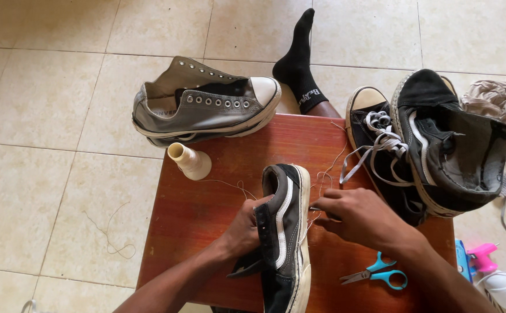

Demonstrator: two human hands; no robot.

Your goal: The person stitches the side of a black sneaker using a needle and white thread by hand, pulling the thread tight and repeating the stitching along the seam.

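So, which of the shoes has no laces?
The grey low sneaker at the table's far left: its eyelets are empty, while the black cap-toe sneaker keeps white laces.

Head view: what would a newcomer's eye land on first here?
The black shoe with a white stripe at the centre of the red-brown table, held by the left hand while the right hand works thread at its sole edge. Next, the grey sneaker at the table's far-left edge.

Grey lace-less canvas sneaker (206, 104) lying across table's far left corner, cream thread spool (188, 160) just beside it, black laced sneaker (377, 156) and black high-top (450, 145) at right edge, blue-handled scissors (377, 276) near front, crumpled cloth (496, 98) on tiled floor.
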